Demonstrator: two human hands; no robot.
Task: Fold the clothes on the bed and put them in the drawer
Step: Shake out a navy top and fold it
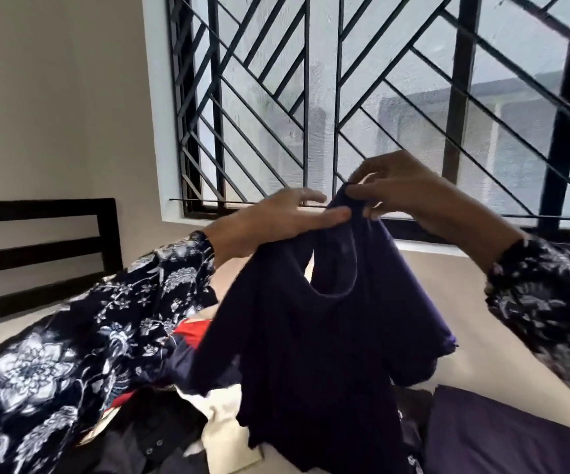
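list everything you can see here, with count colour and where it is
purple top: one, dark purple, held up over the bed, hanging from both hands
pile of clothes: count unclear, black, cream and red pieces, on the bed below the top
purple cloth: one, dark purple, lying on the bed at lower right
bed: one, beige sheet, across the lower part of the view
headboard: one, black slats, at left against the wall
window grille: one, black bars, in the window behind the bed
wall: beige, at left
sleeves: two, dark with white floral print, on both arms
left hand: one, fingers straight, touching the top's upper edge
right hand: one, pinching the top's upper edge
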